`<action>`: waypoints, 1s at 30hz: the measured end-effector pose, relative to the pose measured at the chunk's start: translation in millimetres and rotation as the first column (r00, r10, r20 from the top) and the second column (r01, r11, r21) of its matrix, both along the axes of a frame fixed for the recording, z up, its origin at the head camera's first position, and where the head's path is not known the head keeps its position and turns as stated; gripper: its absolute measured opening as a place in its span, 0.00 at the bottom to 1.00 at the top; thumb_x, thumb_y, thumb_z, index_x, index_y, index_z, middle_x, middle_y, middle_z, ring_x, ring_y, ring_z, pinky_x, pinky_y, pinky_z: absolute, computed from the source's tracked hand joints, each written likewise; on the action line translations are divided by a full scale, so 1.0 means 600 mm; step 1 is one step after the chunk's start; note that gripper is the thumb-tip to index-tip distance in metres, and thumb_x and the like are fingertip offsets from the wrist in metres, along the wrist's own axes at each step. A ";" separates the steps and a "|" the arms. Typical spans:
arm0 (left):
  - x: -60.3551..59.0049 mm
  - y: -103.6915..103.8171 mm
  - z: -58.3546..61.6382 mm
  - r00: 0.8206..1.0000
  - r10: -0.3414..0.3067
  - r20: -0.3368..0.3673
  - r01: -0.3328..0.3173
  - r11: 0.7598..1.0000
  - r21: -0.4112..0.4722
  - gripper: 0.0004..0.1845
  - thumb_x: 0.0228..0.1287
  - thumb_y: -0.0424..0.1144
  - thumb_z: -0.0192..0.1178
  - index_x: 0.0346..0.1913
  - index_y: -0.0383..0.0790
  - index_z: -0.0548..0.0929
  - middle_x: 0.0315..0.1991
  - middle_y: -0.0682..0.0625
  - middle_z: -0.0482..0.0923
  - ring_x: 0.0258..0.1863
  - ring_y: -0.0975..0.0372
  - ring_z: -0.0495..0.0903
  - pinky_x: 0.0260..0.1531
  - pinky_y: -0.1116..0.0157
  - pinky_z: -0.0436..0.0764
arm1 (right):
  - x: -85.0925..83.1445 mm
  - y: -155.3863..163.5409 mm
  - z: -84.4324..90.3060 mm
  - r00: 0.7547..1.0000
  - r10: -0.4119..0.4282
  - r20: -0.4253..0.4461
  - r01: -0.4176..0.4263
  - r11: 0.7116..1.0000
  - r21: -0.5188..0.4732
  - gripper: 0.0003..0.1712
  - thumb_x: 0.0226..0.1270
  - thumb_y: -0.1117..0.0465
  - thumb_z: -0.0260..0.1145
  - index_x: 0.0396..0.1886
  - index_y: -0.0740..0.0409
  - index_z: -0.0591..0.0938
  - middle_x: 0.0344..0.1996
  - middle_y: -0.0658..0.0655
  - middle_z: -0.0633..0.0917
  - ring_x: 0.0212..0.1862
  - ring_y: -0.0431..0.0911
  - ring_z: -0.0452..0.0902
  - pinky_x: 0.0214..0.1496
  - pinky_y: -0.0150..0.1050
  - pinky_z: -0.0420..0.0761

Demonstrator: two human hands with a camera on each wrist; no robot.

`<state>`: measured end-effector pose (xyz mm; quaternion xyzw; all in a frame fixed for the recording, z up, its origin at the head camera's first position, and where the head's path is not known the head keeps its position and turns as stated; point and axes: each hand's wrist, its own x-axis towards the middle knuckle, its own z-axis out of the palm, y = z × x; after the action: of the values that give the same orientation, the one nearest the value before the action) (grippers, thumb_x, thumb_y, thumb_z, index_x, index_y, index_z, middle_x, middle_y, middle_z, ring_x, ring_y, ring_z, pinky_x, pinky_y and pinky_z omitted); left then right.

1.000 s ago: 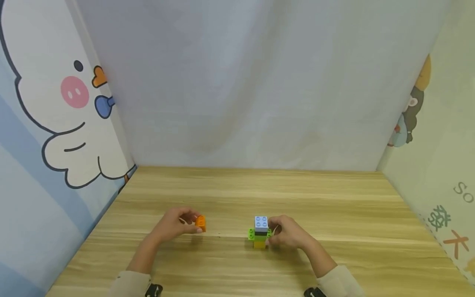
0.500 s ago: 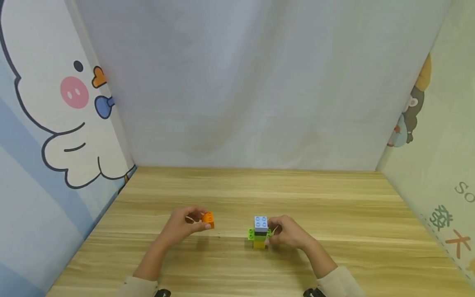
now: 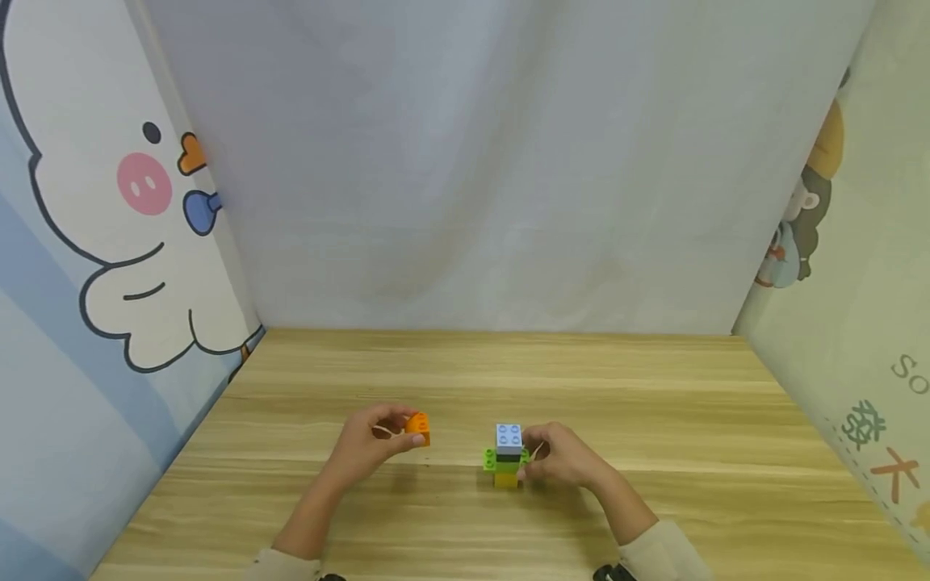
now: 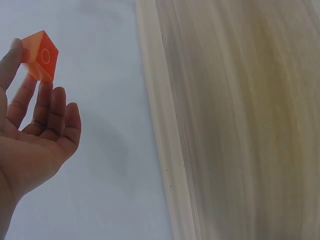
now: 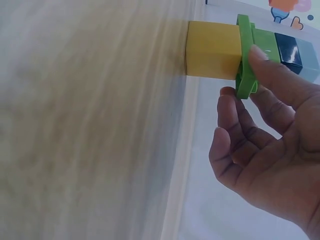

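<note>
Between thumb and fingertips, my left hand (image 3: 370,444) pinches an orange toy brick (image 3: 417,428), raised above the table. In the left wrist view a hollow side of that orange brick (image 4: 45,56) shows a ring inside. My right hand (image 3: 563,456) grips a stack of toy bricks (image 3: 508,457) standing upright on the table. From bottom to top the stack runs yellow (image 5: 212,50), a wide green plate (image 5: 245,57), a green brick, a black one and a light blue one with studs on top. My right thumb lies on its green part.
A wood-grain table (image 3: 349,371) spreads under both hands. Behind it hangs a pale grey curtain (image 3: 465,177). Panels with printed cartoons close off the left (image 3: 80,403) and right (image 3: 835,363) sides.
My left hand has moved right with the orange brick, closer to the stack. The right hand and the stack have stayed nearly in place.
</note>
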<state>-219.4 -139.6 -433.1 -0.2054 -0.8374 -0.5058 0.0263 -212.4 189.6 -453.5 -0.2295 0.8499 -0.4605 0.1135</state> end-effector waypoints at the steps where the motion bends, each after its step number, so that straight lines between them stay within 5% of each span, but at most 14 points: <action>1: 0.000 0.002 0.000 1.000 -0.006 0.000 0.006 1.000 0.006 0.17 0.63 0.34 0.74 0.53 0.32 0.87 0.40 0.46 0.84 0.40 0.62 0.80 0.44 0.63 0.84 | 0.000 0.000 0.000 1.000 -0.001 -0.002 0.001 1.000 0.001 0.14 0.56 0.70 0.76 0.42 0.70 0.85 0.35 0.55 0.87 0.35 0.42 0.79 0.38 0.33 0.81; 8: 0.005 0.021 0.010 0.997 -0.016 0.073 0.011 0.997 0.071 0.18 0.63 0.36 0.74 0.54 0.33 0.86 0.41 0.47 0.83 0.42 0.62 0.80 0.46 0.63 0.83 | 0.000 0.000 -0.004 1.000 -0.013 -0.027 0.013 1.000 0.022 0.14 0.56 0.70 0.76 0.41 0.70 0.85 0.35 0.55 0.86 0.35 0.41 0.79 0.37 0.33 0.81; 21: 0.002 0.061 0.016 0.998 -0.038 0.046 0.033 0.995 0.095 0.19 0.61 0.34 0.75 0.53 0.30 0.86 0.40 0.45 0.83 0.41 0.59 0.79 0.44 0.65 0.83 | -0.002 -0.001 -0.003 1.000 -0.011 -0.018 0.011 0.999 0.032 0.13 0.57 0.69 0.76 0.40 0.70 0.85 0.35 0.54 0.86 0.35 0.42 0.79 0.37 0.34 0.81; 30: -0.005 0.093 0.011 0.994 -0.046 0.097 0.035 0.993 0.109 0.19 0.61 0.36 0.75 0.52 0.32 0.87 0.44 0.44 0.85 0.41 0.60 0.79 0.44 0.66 0.82 | 0.004 0.000 0.006 1.000 -0.018 -0.010 0.019 0.998 0.053 0.12 0.56 0.69 0.77 0.40 0.68 0.86 0.34 0.54 0.87 0.34 0.42 0.79 0.37 0.34 0.81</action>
<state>-222.4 -83.6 -426.5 -0.1954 -0.8050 -0.5600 -0.0149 -210.0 189.3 -449.7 -0.2208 0.8645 -0.4376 0.1112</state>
